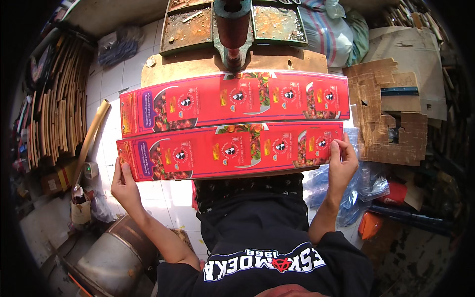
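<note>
Red and long, the near strip [232, 152] sits just this side of the far strip [210, 103], which covers part of the wooden board [178, 65]. The left hand [125, 182] and right hand [343, 161] pinch the near strip's ends, likely so it stays straight.

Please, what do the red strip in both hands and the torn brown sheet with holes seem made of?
Red strip: probably paperboard, smooth, perhaps glossy; it holds flat, with crisp coloured printing. Torn brown sheet: most likely cardboard, matte, with ragged, fibrous-looking edges.

A machine [234, 24] and, seemingly, cardboard stacks [59, 101] suggest a workshop.
</note>
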Available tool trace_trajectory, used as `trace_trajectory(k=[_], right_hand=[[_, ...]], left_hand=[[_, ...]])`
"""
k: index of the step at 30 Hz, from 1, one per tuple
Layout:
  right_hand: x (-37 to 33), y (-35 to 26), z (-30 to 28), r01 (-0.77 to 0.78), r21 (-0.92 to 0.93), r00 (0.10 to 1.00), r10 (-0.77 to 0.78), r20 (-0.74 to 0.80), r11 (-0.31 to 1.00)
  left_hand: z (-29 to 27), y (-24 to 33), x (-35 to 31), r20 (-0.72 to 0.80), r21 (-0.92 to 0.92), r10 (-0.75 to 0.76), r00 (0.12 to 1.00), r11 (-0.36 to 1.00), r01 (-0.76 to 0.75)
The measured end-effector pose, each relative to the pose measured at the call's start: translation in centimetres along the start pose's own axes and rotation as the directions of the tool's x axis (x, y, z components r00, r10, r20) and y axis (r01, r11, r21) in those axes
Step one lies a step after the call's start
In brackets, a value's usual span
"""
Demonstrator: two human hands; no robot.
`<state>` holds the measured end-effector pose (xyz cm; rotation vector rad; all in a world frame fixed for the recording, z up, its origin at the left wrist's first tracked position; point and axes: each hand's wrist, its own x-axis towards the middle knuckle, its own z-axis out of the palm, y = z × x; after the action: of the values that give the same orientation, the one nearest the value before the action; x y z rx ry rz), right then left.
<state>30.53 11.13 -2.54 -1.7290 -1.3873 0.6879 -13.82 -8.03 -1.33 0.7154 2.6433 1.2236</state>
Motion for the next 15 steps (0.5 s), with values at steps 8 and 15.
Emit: trace_trajectory(k=[8,15], right_hand=[[0.3,0.3,-0.4,0.052,0.074,0.998,-0.049,-0.041,0.996],[0.4,-0.4,-1.4,0.033,0.325,0.992,0.009,-0.127,0.945]], left_hand=[[-1.7,-1.1,-0.1,-0.070,-0.140,-0.016,0.997,0.990,0.006],[-3.4,1.2,-1.7,0.048,-0.498,-0.011,0.999,0.867,0.034]])
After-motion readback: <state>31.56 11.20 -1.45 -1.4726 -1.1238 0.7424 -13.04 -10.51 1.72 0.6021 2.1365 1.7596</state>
